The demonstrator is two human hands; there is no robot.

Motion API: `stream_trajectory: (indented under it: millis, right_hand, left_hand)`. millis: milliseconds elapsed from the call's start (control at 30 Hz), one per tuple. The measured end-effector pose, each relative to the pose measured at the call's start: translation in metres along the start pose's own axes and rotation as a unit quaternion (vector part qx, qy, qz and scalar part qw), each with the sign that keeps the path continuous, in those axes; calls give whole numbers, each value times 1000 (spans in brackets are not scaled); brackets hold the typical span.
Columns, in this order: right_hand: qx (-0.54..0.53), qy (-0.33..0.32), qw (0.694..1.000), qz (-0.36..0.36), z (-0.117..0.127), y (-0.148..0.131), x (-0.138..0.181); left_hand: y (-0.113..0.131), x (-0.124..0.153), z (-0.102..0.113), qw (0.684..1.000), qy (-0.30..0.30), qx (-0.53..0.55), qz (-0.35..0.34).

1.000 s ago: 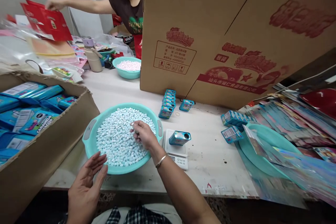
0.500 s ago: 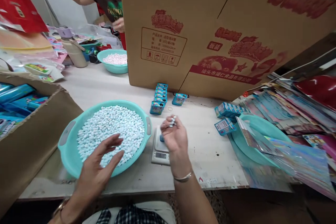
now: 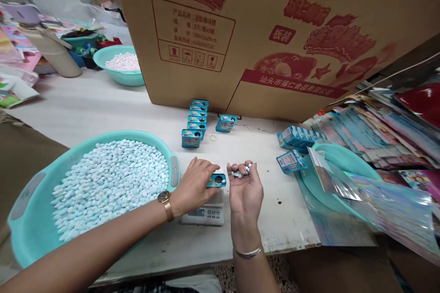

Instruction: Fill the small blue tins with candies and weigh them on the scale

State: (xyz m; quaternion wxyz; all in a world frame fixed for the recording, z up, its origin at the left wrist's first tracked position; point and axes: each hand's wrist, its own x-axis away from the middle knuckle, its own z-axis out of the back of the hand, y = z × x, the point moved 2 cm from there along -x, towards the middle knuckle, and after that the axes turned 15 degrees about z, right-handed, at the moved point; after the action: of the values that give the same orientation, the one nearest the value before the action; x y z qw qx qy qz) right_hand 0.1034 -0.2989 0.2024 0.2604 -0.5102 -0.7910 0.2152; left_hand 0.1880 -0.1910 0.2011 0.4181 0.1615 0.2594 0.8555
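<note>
My left hand grips a small blue tin that rests on a white digital scale. Just to the right, my right hand is turned palm up and cupped around several pale blue candies at its fingertips. A big teal basin heaped with the same pale blue candies sits to the left of the scale, under my left forearm.
A row of small blue tins stands before a large cardboard box, one more tin beside it. Blue packets, a teal basin and glossy sheets lie right. A second teal bowl of pinkish-white candies is far left.
My left hand left the basin and closed on the tin on the scale. My right hand carried candies from the basin to beside the tin. The view swung right and down.
</note>
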Motion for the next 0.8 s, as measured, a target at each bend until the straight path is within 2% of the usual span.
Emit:
stream_trajectory:
  millis: [267, 433, 533, 633, 733, 800]
  right_hand:
    - [16, -54, 998, 22, 4, 7, 0]
    - [5, -47, 999, 14, 0, 6, 0]
    - [-10, -27, 1000, -8, 2, -8, -8]
    - [-20, -22, 999, 14, 14, -33, -21]
    - [-25, -17, 999, 26, 37, -56, -34]
    - [-24, 4, 1000, 16, 56, -64, -40]
  left_hand:
    - [-4, 0, -6, 1000, -14, 9, 7]
    - [-6, 3, -4, 1000, -16, 19, 10]
    - [-12, 15, 17, 999, -16, 36, 2]
    - [-25, 37, 55, 997, 37, 59, 21]
    - [-44, 66, 89, 986, 112, 58, 108]
    - [-57, 86, 102, 973, 149, 53, 169]
